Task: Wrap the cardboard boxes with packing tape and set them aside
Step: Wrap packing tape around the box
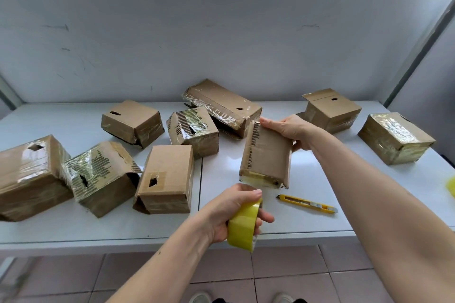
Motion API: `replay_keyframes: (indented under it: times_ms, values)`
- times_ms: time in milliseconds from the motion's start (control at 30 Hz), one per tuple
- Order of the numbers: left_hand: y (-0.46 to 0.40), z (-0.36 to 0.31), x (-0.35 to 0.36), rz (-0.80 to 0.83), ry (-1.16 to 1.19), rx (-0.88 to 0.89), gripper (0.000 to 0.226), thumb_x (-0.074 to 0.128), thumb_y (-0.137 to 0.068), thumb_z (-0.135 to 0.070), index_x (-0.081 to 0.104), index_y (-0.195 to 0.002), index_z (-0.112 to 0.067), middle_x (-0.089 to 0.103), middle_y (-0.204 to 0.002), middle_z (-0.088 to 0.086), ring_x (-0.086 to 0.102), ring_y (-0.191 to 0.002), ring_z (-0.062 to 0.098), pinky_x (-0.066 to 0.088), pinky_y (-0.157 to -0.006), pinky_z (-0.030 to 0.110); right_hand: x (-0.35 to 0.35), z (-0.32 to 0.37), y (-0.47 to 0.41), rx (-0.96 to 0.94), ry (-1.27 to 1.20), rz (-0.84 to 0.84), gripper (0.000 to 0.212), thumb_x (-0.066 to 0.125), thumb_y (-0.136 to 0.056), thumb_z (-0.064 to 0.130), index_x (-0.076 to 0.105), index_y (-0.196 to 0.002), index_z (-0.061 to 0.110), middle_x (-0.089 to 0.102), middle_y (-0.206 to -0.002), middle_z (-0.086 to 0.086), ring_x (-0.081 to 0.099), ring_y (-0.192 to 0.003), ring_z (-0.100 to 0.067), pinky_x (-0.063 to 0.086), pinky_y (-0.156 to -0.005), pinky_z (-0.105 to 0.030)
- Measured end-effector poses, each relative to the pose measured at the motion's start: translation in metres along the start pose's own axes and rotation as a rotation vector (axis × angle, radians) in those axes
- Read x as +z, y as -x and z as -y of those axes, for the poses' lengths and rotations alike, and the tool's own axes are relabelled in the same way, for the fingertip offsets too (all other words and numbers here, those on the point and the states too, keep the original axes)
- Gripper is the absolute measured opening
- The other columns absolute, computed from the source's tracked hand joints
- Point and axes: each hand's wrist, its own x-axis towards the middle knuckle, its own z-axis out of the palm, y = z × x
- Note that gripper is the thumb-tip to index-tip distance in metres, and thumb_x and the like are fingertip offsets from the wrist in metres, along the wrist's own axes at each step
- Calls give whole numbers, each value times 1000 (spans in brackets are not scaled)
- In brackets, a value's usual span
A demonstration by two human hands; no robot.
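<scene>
The left hand (pixel 230 211) grips a yellow tape roll (pixel 243 226) above the table's (pixel 320 174) front edge; the right hand (pixel 290 131) grasps the held box (pixel 267 155) just beyond, other boxes (pixel 166 177) around, a utility knife (pixel 307 203) nearby.

Boxes are all plain brown cardboard, matt where bare, like the one near the worktop's front edge (pixel 165 177). The box at the right edge (pixel 394 138) is glossy and crinkly under clear tape. Tape roll (pixel 242 226) is shiny yellowish plastic film. Worktop (pixel 320 174) is smooth white with a sheen. Cutter (pixel 307 203) has a yellow plastic body.
</scene>
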Motion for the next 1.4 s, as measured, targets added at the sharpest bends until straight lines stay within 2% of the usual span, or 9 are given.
replay_keyframes:
  times_ms: [333,433,533,600,733,867,1100,1300,1400]
  values:
    - [-17,4,0,-4,87,22,31,57,-100,-15,40,-125,-11,72,-91,23,62,-56,22,54,-55,33,14,-16,-33,106,102,92,79,66,-67,78,68,-107,10,68,-105,-10,66,-93,-26,57,-75,-37]
    - [-22,3,3,-28,102,30,32,59,-100,-16,41,-125,-11,72,-93,23,62,-58,23,54,-57,34,22,-12,-31,-50,390,-88,69,58,-74,81,75,-91,16,72,-98,-4,65,-94,-23,52,-82,-36]
    - [-24,2,6,-49,134,44,26,59,-100,-16,43,-120,-12,71,-92,24,62,-57,24,54,-56,34,43,3,-14,-282,681,-370,45,51,-95,58,67,-117,22,66,-122,-4,54,-121,-27,41,-96,-38]
    - [-24,2,9,-52,150,57,21,59,-100,-17,45,-115,-12,71,-90,23,61,-56,24,53,-55,34,62,5,-1,-347,668,-365,47,35,-102,52,60,-124,19,61,-131,-6,50,-125,-27,36,-102,-39]
    - [-24,3,10,-57,140,70,23,60,-99,-18,48,-117,-12,72,-89,22,62,-57,24,54,-56,34,88,-14,2,-236,806,-149,87,9,-91,77,13,-159,22,8,-166,2,4,-153,-21,-3,-122,-49]
    - [-22,2,11,-64,151,69,24,62,-98,-18,48,-117,-12,71,-90,23,63,-57,24,54,-55,34,79,-11,6,-305,768,-166,85,12,-93,74,1,-159,22,-8,-166,6,-13,-152,-17,-14,-120,-47]
    - [-20,-1,15,-67,155,79,15,62,-98,-23,55,-108,-14,69,-89,22,61,-55,21,53,-55,31,75,-38,31,-412,858,-84,63,15,-101,60,7,-158,33,-1,-164,17,-7,-152,-9,-6,-121,-50]
    - [-20,-1,16,-94,169,78,18,61,-99,-23,54,-113,-13,70,-88,21,61,-55,22,53,-53,31,58,-71,41,-659,226,-272,54,31,-101,48,58,-136,18,54,-144,3,40,-139,-15,26,-114,-34]
    - [-17,0,17,-88,177,57,24,62,-97,-20,53,-119,-13,70,-91,20,61,-55,19,54,-55,30,70,-99,41,-712,208,-325,63,26,-100,60,62,-134,19,48,-145,12,27,-144,-5,19,-116,-17]
